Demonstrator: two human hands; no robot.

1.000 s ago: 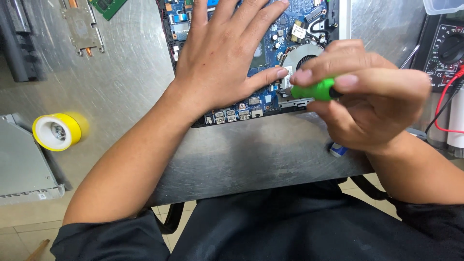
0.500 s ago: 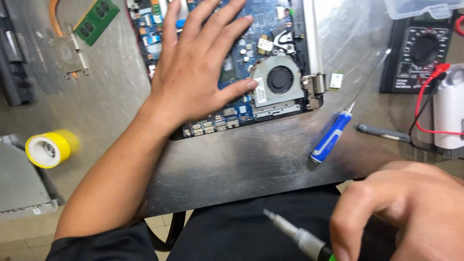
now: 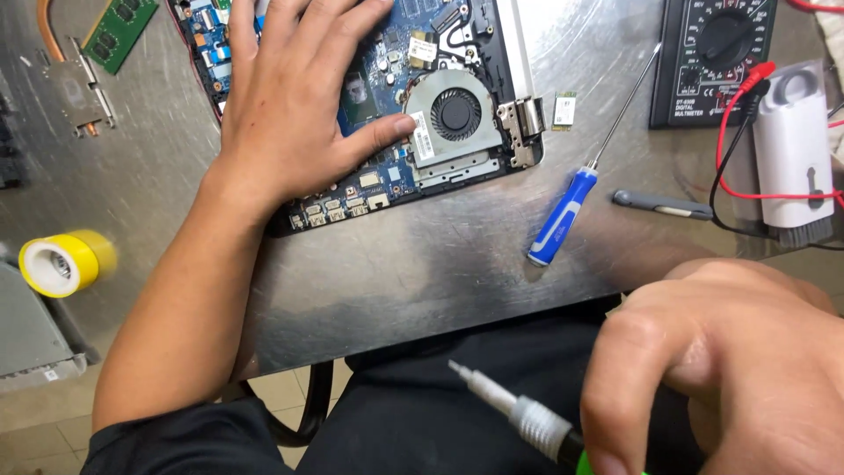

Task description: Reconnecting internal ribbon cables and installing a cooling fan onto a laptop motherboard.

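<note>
My left hand lies flat on the blue circuit board of an opened laptop, its thumb touching the round cooling fan. My right hand is low at the front right, over my lap and off the table, gripping a green-handled screwdriver whose white and grey shaft points up and left. A blue-handled screwdriver rests on the metal table to the right of the laptop.
A yellow tape roll sits at the left edge. A green memory stick and a copper heat pipe lie at the top left. A black multimeter with red leads, a white brush tool, a grey pen-like tool and a small chip are at the right.
My right hand pulled the green screwdriver away from the laptop's fan area, down and right off the table's front edge. The left hand stayed pressed on the board.
</note>
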